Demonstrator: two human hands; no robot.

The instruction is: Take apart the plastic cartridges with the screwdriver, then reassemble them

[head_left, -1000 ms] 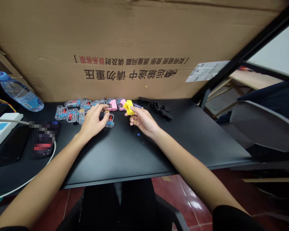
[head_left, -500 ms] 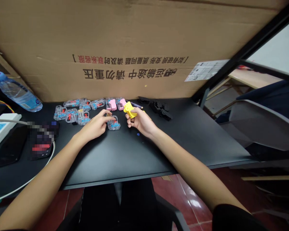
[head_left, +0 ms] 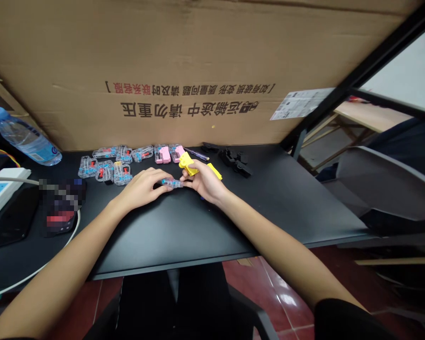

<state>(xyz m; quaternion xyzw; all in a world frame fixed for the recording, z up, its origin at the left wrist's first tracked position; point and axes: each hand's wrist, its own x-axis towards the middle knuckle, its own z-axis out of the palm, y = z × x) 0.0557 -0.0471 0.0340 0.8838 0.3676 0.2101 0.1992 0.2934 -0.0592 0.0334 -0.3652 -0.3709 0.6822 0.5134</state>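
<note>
Between the thumb and fingers of my left hand [head_left: 141,186] is a small clear plastic piece with blue parts [head_left: 172,183], turned on its edge. My right hand [head_left: 208,183] grips a yellow plastic piece [head_left: 187,162] in its upper fingers. A lower finger of that hand reaches to the right end of the clear piece and seems to touch it. Another yellow piece [head_left: 214,171] lies on the table just beyond my right hand. Left of my left hand sit several similar clear pieces [head_left: 123,174] with red and blue parts.
Two pink-and-clear pieces [head_left: 162,154] and a pen [head_left: 197,154] lie near the cardboard [head_left: 198,56] at the back. Black plastic parts [head_left: 235,162] are to the right. On the left are a water bottle [head_left: 30,139], a power strip [head_left: 2,186] and a white cable [head_left: 65,245].
My left hand has picked up the clear piece from the table and tipped it on edge. My right hand, still gripping the yellow piece, has come closer, one finger reaching to the clear piece.
</note>
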